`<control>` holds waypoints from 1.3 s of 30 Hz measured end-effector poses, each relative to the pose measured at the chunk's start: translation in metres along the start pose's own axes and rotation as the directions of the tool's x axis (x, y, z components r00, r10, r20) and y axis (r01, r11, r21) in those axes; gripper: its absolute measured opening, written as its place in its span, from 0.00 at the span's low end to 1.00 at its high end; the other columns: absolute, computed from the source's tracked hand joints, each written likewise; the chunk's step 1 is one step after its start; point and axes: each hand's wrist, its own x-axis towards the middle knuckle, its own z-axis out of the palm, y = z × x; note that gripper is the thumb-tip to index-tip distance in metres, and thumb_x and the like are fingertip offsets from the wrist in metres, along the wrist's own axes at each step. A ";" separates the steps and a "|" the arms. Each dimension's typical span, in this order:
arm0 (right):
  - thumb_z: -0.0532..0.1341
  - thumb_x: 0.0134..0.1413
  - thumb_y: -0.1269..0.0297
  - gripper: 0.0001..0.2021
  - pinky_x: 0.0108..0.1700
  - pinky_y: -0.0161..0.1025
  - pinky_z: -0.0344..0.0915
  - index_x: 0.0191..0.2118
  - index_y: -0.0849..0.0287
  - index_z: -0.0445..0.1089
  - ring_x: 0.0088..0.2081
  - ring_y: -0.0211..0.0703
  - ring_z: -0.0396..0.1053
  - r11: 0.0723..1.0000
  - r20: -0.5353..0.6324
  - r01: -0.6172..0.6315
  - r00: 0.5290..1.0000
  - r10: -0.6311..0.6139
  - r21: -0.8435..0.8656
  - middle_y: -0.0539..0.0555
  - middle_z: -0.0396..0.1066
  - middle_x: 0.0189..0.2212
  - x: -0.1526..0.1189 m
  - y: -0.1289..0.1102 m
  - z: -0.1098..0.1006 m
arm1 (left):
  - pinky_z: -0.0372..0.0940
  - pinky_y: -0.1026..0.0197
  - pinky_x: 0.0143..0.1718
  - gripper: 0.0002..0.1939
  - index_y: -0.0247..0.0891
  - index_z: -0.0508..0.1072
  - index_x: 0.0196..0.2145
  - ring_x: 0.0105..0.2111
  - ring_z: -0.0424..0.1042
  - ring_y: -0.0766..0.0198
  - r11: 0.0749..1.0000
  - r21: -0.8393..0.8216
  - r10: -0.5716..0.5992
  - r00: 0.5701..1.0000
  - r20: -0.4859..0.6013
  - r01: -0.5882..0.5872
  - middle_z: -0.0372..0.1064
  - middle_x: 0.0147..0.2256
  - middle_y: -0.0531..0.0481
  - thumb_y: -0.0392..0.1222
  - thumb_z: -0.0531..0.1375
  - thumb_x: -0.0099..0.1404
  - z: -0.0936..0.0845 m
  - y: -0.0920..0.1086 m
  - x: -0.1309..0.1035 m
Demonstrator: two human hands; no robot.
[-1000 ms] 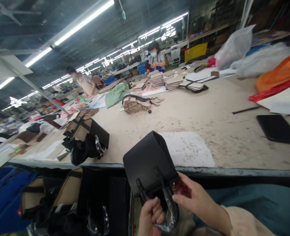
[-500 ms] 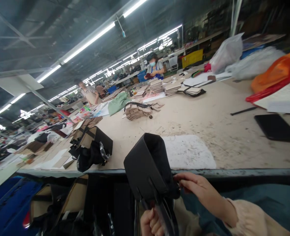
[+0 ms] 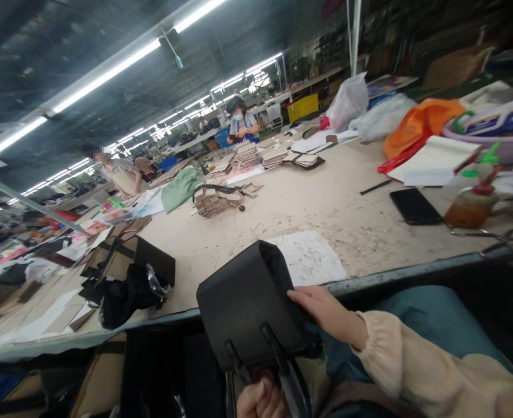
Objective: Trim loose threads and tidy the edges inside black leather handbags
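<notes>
A black handbag (image 3: 250, 296) is held at the table's near edge, its base end upward and its handles hanging down. My left hand (image 3: 263, 397) is closed round the bag near the handles, below its body. My right hand (image 3: 326, 310) pinches the bag's right side edge with thumb and fingers; part of the fingers is hidden behind the bag. A white sheet (image 3: 309, 255) lies on the table just beyond the bag.
Another black bag (image 3: 154, 261) stands on the table (image 3: 282, 203) at left. Stacked brown pieces (image 3: 217, 200) lie farther back. At right are a phone (image 3: 415, 206), a bottle of amber liquid (image 3: 472, 206) and an orange bag (image 3: 422, 119). Two people stand beyond.
The view has swung to the right, showing the bottle and a basin. The bag has turned so more of its broad face shows. My right hand has moved up along its side edge.
</notes>
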 end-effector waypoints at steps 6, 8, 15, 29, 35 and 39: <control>0.59 0.52 0.59 0.13 0.44 0.39 0.64 0.38 0.62 0.73 0.38 0.44 0.68 0.982 0.155 0.013 0.987 -0.042 0.186 0.51 0.73 0.33 -0.022 -0.004 -0.002 | 0.37 0.70 0.11 0.34 0.37 0.41 0.11 0.09 0.33 0.79 0.997 0.023 0.072 0.992 0.102 -0.075 0.30 0.08 0.62 0.46 0.65 0.52 -0.007 -0.007 -0.004; 0.60 0.51 0.62 0.13 0.47 0.40 0.64 0.41 0.62 0.73 0.40 0.44 0.69 0.972 0.181 0.015 0.982 -0.059 0.235 0.52 0.73 0.35 -0.029 -0.007 -0.003 | 0.38 0.71 0.11 0.34 0.37 0.40 0.11 0.09 0.33 0.79 0.997 0.046 0.061 0.995 0.074 -0.064 0.30 0.08 0.62 0.46 0.65 0.51 -0.007 -0.009 -0.005; 0.61 0.50 0.62 0.14 0.44 0.40 0.67 0.43 0.63 0.72 0.42 0.45 0.69 0.965 0.219 0.043 0.970 -0.102 0.257 0.54 0.73 0.37 -0.054 -0.017 -0.006 | 0.37 0.70 0.11 0.35 0.37 0.41 0.11 0.09 0.35 0.80 0.994 0.110 -0.025 0.998 0.060 0.018 0.31 0.08 0.62 0.48 0.67 0.46 0.006 -0.005 -0.017; 0.65 0.47 0.57 0.21 0.47 0.43 0.65 0.46 0.65 0.71 0.37 0.42 0.70 0.912 0.346 0.004 0.925 -0.159 0.409 0.55 0.73 0.34 -0.093 -0.017 -0.022 | 0.39 0.67 0.13 0.29 0.36 0.46 0.11 0.09 0.41 0.76 0.993 0.084 -0.114 0.828 0.549 0.082 0.37 0.07 0.58 0.48 0.56 0.60 0.026 -0.025 -0.025; 0.58 0.55 0.57 0.17 0.45 0.42 0.65 0.44 0.65 0.72 0.40 0.43 0.69 0.904 0.313 0.019 0.935 -0.167 0.426 0.57 0.72 0.35 -0.109 -0.011 -0.025 | 0.41 0.67 0.12 0.32 0.37 0.45 0.09 0.08 0.41 0.76 0.960 0.261 -0.209 0.871 0.445 0.097 0.37 0.05 0.58 0.56 0.59 0.55 0.012 -0.030 -0.031; 0.51 0.60 0.53 0.21 0.42 0.40 0.65 0.39 0.66 0.72 0.38 0.42 0.68 0.927 0.233 0.083 0.956 -0.178 0.367 0.58 0.71 0.34 -0.121 -0.014 -0.026 | 0.39 0.68 0.10 0.31 0.38 0.44 0.11 0.07 0.37 0.77 0.974 0.219 -0.140 0.904 0.403 0.053 0.33 0.05 0.60 0.54 0.59 0.55 0.016 -0.041 -0.039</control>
